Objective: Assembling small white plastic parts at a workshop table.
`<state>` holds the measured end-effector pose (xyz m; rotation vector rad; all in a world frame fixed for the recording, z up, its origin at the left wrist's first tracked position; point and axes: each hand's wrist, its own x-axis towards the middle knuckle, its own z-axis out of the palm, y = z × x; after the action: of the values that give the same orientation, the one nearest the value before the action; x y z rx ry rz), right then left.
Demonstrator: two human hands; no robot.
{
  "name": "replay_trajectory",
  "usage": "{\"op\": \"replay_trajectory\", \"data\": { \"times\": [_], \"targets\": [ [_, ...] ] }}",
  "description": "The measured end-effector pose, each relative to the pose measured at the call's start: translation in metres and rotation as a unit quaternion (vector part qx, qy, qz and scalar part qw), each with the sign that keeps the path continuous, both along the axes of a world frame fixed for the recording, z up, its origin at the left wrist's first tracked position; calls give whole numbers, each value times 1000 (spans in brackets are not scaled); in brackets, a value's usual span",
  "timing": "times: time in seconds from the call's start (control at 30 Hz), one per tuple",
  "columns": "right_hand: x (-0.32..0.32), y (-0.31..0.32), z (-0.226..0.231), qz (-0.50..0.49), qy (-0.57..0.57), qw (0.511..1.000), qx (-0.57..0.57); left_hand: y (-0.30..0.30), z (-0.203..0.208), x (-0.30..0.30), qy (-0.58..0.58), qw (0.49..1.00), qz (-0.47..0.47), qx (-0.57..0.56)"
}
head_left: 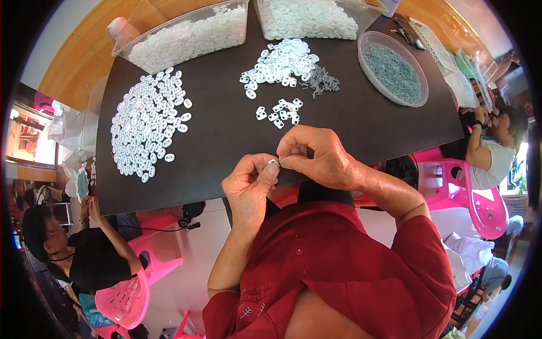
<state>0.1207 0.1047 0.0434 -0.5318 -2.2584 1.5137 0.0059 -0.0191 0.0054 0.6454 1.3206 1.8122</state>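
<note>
Clear bin (246, 27) and second bin (369, 21) hold white parts (186, 44); round tub (404, 101) holds grey-green pins (392, 73). At table (217, 121) near edge, left hand (249, 182) pinches small white piece (273, 162); right hand (326, 161) meets it, fingertips pressed together.

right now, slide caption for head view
Left hand pinching a small white plastic piece, right hand beside it, at a dark table.

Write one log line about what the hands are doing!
left hand: pinching small white plastic piece | right hand: at same piece | ahead: pile of white plastic pieces on dark table
</note>
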Motion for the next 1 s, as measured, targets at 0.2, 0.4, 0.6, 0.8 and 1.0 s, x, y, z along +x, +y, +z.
{"op": "replay_trajectory", "data": {
  "times": [0.2,0.4,0.6,0.8,1.0],
  "targets": [
    [-1,-1,-1,3,8,1000,-1,-2,-2,-1,24,1000,1,1],
    [-2,-4,-1,2,0,1000,-21,-3,-5,2,125,992,18,8],
    [-6,-6,-7,-21,4,996,-89,-1,-7,2,137,990,34,2],
    [-7,-7,-7,-38,21,992,-119,0,-3,2,57,997,45,3],
    [-11,-10,-7,-36,11,999,-32,-2,-5,2,168,984,58,1]
  ]
}}
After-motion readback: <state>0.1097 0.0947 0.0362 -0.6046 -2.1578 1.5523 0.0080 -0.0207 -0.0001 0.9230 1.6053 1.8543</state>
